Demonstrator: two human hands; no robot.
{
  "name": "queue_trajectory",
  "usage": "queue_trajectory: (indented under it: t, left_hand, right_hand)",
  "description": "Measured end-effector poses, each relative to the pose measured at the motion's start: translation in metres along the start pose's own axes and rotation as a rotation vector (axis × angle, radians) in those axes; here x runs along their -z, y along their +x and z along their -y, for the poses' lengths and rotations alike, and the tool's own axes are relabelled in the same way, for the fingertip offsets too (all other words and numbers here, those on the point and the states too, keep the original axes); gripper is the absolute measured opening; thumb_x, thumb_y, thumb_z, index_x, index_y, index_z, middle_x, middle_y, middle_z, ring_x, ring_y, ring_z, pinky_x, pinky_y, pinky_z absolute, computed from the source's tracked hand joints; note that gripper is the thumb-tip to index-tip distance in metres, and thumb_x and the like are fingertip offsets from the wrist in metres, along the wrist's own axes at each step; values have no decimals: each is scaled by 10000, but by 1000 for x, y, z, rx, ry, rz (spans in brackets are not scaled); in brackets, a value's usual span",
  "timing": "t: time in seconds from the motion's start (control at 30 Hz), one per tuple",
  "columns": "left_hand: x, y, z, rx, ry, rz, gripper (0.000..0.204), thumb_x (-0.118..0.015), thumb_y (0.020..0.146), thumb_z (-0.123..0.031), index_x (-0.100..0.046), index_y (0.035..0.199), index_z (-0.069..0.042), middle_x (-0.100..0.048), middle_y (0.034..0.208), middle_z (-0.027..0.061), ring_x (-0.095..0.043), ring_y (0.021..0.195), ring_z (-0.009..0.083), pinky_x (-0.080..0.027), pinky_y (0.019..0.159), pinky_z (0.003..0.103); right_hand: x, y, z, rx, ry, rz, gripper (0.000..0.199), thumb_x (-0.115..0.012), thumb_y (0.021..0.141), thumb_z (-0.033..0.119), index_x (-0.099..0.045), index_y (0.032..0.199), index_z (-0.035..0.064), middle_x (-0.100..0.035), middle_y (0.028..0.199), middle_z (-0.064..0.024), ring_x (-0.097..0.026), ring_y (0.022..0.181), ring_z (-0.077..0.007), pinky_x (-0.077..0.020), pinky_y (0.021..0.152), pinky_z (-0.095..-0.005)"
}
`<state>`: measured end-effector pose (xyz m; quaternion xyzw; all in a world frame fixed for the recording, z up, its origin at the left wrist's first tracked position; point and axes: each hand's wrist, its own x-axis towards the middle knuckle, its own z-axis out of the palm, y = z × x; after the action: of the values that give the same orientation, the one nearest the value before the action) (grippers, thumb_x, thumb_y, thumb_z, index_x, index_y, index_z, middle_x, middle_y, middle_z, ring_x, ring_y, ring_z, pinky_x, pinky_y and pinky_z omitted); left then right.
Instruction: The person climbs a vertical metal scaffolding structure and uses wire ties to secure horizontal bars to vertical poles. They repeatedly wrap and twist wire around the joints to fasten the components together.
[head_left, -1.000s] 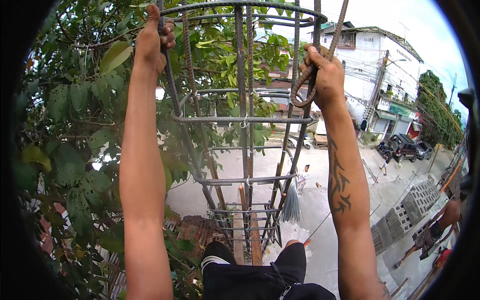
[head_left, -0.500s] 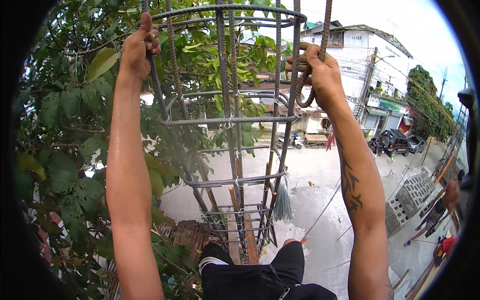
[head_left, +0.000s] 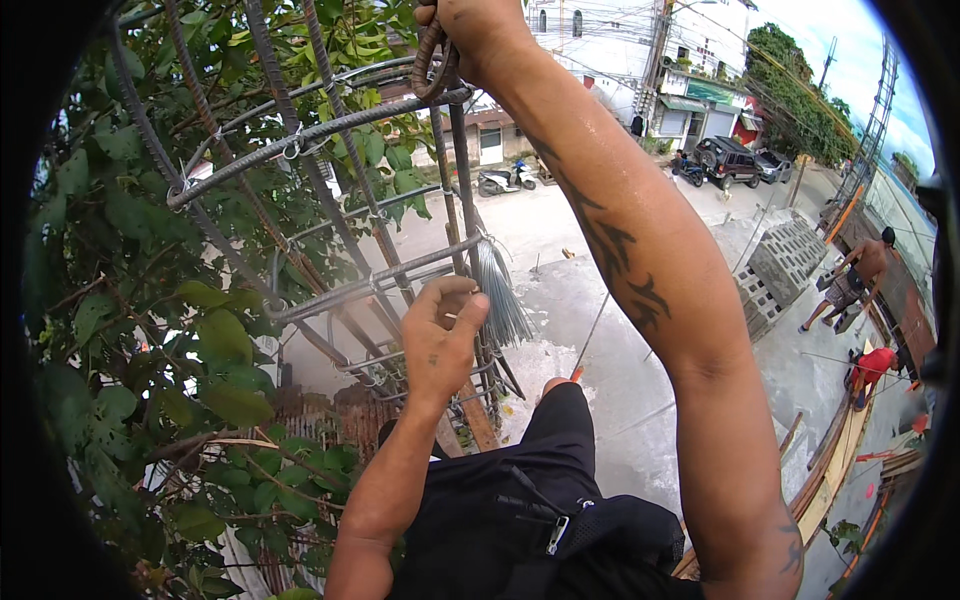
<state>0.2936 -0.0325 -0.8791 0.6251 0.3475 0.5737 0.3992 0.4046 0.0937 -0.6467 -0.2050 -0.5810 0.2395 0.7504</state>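
At the top edge my right hand (head_left: 485, 30) is closed around a rusty ribbed steel bar (head_left: 428, 70) with a bent, hooked end. The rest of that bar is out of view. My left hand (head_left: 442, 335) is lower, in front of the rebar cage (head_left: 330, 128), its fingers curled toward the thumb. Whatever they pinch is too small to make out. Just beyond those fingers, a bundle of thin tie wire (head_left: 500, 300) hangs from the cage. Upright bars and bent ties form the cage, joined by wire twists.
Leafy branches (head_left: 130, 330) crowd the cage's left side. Far below are wooden planks (head_left: 478, 420) and a concrete surface. To the right stand stacked hollow blocks (head_left: 795, 260), with two people (head_left: 865, 265) working nearby. Parked vehicles (head_left: 728, 160) and overhead cables lie farther off.
My left hand has let go of the cage's upper left and come down near the tie wire. The view has shifted right and down; my right hand still grips the hooked bar.
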Motion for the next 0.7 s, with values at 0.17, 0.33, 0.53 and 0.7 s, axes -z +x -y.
queue_trajectory:
  t: [0.17, 0.33, 0.53, 0.7]
  left_hand:
    - [-37, -21, 71, 70, 123, 4, 288, -664, 786, -139, -608, 1027, 9, -638, 766, 96, -602, 713, 169, -476, 653, 293]
    - [-47, -3, 92, -26, 498, 96, 461, -611, 799, -223, -520, 1167, 38, -640, 780, 217, -625, 719, 388, -500, 675, 429]
    - [-86, 30, 103, -44, 909, 27, 525, -587, 817, -238, -430, 1222, 57, -643, 782, 236, -635, 718, 420, -513, 667, 477]
    - [-97, 86, 110, 8, 1213, 85, 295, -579, 816, -153, -545, 1033, 45, -674, 742, 142, -676, 663, 290, -546, 585, 383]
  right_hand:
    - [9, -2, 12, 3, -668, 20, 448, -385, 939, 378, -618, 833, 10, -631, 795, -174, -597, 715, -327, -463, 667, -424]
    - [2, 3, -6, 317, -793, -19, 396, -361, 941, 253, -629, 894, -35, -622, 919, -265, -597, 904, -396, -473, 779, -446]
    - [8, 15, -18, 457, -1084, 115, 292, -412, 870, 145, -631, 837, -46, -616, 791, -268, -619, 772, -396, -490, 715, -455]
    - [10, 11, -17, 568, -1144, 115, 223, -437, 811, 117, -619, 791, -12, -620, 794, -250, -620, 791, -391, -485, 718, -464]
